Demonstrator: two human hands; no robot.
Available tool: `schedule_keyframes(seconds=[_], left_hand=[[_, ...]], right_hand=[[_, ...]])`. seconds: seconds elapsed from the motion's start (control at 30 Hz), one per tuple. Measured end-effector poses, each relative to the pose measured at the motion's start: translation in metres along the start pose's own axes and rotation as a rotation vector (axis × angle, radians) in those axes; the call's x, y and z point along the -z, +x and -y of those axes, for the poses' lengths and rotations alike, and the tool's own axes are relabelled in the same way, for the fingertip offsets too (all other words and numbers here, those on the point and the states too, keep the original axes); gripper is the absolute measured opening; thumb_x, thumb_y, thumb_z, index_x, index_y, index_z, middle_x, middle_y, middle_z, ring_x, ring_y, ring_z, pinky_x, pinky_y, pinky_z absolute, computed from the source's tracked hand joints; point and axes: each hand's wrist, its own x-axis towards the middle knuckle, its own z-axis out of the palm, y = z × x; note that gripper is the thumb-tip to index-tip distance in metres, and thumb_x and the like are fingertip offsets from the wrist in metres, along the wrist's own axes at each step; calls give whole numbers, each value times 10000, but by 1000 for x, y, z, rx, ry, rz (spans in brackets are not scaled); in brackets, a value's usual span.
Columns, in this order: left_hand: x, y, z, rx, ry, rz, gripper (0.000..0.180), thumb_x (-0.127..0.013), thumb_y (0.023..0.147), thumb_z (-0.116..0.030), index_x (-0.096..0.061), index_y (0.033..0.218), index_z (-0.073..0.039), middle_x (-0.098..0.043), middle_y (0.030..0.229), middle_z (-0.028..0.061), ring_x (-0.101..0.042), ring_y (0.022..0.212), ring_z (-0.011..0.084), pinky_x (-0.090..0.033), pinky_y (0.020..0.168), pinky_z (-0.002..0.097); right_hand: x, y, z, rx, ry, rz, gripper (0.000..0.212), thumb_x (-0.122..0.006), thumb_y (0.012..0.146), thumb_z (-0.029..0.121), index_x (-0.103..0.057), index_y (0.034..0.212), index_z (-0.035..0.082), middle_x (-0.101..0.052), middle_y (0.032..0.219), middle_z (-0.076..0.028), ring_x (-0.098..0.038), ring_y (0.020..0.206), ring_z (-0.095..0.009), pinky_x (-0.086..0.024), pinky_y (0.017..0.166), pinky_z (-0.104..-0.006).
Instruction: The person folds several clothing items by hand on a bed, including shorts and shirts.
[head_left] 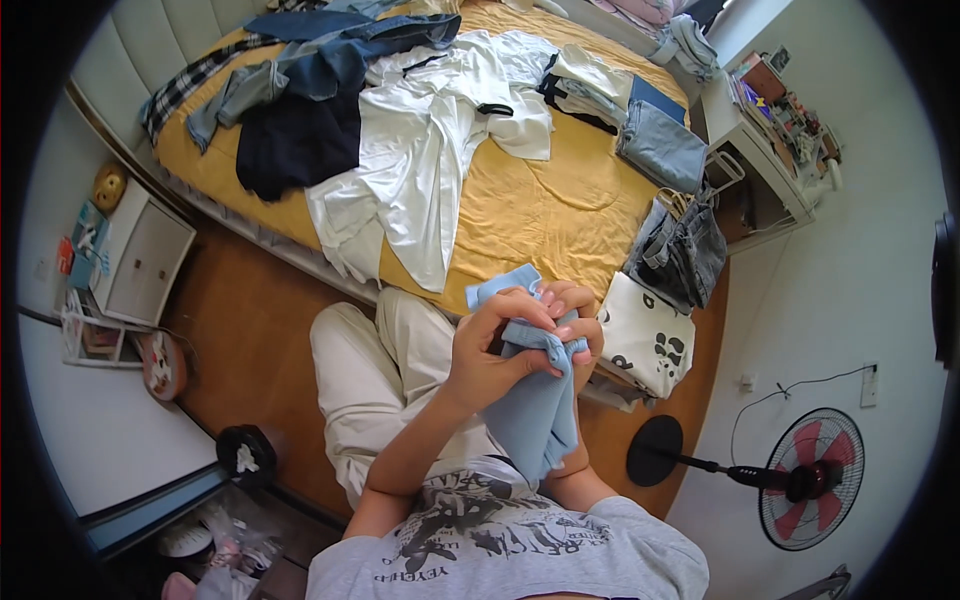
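Note:
In front of my chest I hold up a light blue cloth garment [532, 425], bunched at its top and hanging in a loose fold over my lap. My left hand [492, 345] pinches its gathered upper edge between thumb and fingers. On the other side, my right hand [577, 312] has its fingers curled around the same edge, close against my left fingertips. A flap of the cloth sticks out beyond my knuckles. What kind of garment it is cannot be made out while it is bunched.
White clothes [420, 150], a dark garment [300, 145] and denim [370, 45] lie on the yellow-sheeted bed [545, 215]. Folded jeans [662, 145], dark jeans [680, 250] and a white printed garment [645, 335] line its right side. A standing fan [812, 478] is at right; a black bin [246, 455] stands left.

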Motion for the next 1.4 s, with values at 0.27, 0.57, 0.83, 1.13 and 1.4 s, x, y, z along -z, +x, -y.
schedule_keyframes(seconds=[0.27, 0.57, 0.83, 1.13, 1.4], left_hand=[[15, -8, 9, -59, 368, 198, 300, -696, 604, 11, -511, 837, -25, -534, 789, 65, -524, 772, 183, -414, 709, 279], [12, 4, -9, -42, 743, 450, 371, -688, 610, -98, -527, 942, -58, -483, 957, 67, -462, 950, 250, -389, 800, 349], [21, 16, -10, -341, 1219, 572, 280, -668, 610, -261, -537, 810, -115, -489, 903, -4, -455, 886, 196, -344, 771, 370], [40, 24, -32, -461, 1326, 388, 240, -677, 600, -232, -519, 745, -127, -554, 819, -40, -481, 835, 164, -275, 820, 400], [53, 26, -35, -404, 1180, 390, 218, -665, 633, -195, -515, 766, -108, -559, 783, -12, -506, 767, 183, -270, 840, 403]], right_hand=[[23, -14, -24, -10, 489, 151, 318, -458, 817, 458, -527, 711, 166, -402, 941, -63, -397, 956, -243, -283, 885, -415], [39, -12, -26, -173, 497, 331, 305, -465, 817, 444, -593, 753, 174, -265, 1279, -150, -292, 1161, -343, -298, 922, -439], [60, 18, 7, -198, -52, 353, 153, -574, 784, 234, -639, 890, 146, -130, 1367, -180, -261, 1200, -342, -225, 956, -419], [100, 17, 37, -46, -958, 857, 231, -687, 618, 286, -634, 755, 108, -423, 1196, -124, -388, 1081, -322, -310, 914, -412], [78, -6, 16, -76, -892, 943, 326, -704, 567, 328, -626, 774, 88, -361, 1258, -108, -356, 1128, -322, -355, 891, -415]])
